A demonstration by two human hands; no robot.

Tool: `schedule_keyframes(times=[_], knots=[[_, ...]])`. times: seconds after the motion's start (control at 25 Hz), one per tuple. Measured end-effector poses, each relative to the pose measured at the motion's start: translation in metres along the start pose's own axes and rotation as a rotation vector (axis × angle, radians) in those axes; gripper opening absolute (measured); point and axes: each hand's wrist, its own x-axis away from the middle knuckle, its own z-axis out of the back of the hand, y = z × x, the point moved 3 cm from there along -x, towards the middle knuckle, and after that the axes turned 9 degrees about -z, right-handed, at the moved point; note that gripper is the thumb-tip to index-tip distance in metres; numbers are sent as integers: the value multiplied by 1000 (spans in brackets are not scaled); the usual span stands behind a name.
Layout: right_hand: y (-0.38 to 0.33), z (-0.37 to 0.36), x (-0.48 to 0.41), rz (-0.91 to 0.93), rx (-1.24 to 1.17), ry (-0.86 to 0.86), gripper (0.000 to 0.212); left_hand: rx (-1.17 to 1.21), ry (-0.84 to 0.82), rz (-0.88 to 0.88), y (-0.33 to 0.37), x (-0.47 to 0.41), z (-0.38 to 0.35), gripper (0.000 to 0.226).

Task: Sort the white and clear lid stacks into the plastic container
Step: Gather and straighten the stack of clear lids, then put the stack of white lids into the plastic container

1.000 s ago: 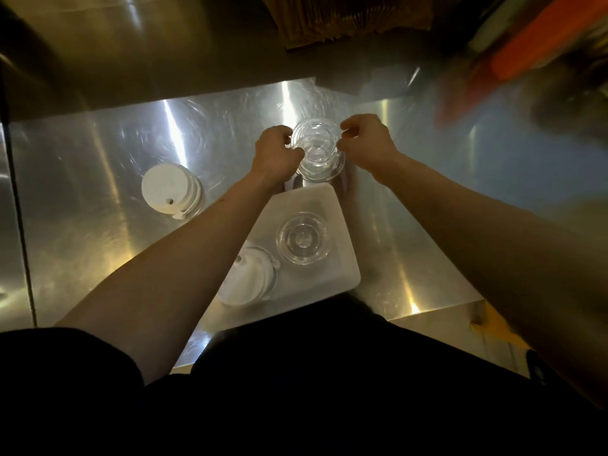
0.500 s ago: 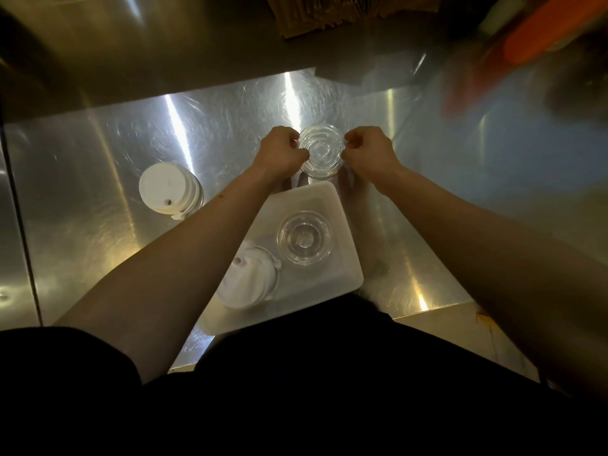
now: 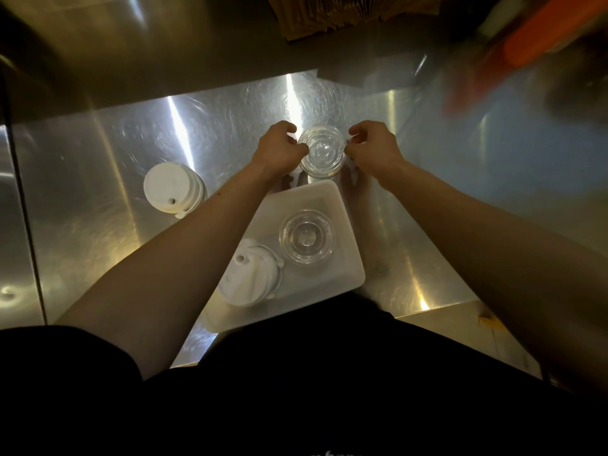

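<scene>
A stack of clear lids (image 3: 321, 152) stands just beyond the far edge of the white plastic container (image 3: 349, 258). My left hand (image 3: 279, 149) grips its left side and my right hand (image 3: 371, 148) grips its right side. Inside the container sit another clear lid stack (image 3: 306, 237) at the right and a white lid stack (image 3: 251, 274) at the near left, partly hidden by my left forearm. A second white lid stack (image 3: 172, 187) stands on the steel table to the left.
The steel table (image 3: 98, 159) has a seam at the far left and a front edge at the near right. Brown cardboard (image 3: 345, 14) lies at the back. A blurred orange object (image 3: 543, 31) is at the upper right.
The clear lid stack between my hands has shifted slightly nearer to the container's far edge; both hands keep their grip on it.
</scene>
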Motion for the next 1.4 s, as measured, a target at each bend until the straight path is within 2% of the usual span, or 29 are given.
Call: schedule_keyframes(times=[0.2, 0.72, 1.04, 1.4], knots=[[-13, 3, 16, 55, -14, -6, 43, 4, 48, -49, 0, 18, 13, 47], [-85, -37, 86, 286, 3, -74, 43, 53, 384, -168, -36, 95, 88, 41], [-119, -86, 108, 330, 86, -141, 43, 115, 559, -68, -93, 121, 142, 41], [-140, -148, 113, 276, 220, -221, 46, 187, 522, 66, -147, 120, 168, 46]])
